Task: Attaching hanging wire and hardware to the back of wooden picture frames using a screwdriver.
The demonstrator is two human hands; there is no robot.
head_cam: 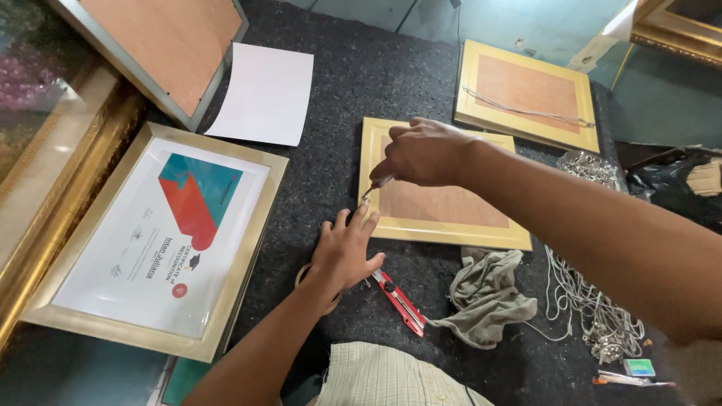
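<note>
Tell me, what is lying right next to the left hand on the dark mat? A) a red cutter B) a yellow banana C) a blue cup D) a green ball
A: a red cutter lies on the mat just right of the left hand, beside a grey rag.

Your table (361, 83) wears dark speckled felt. On it you've got a face-down yellow frame (444, 207), a second one (526, 94) behind, a framed certificate (154, 237) at left, a white sheet (263, 94), red cutter (400, 302), grey rag (485, 289), and coiled cord (594, 301).
</note>
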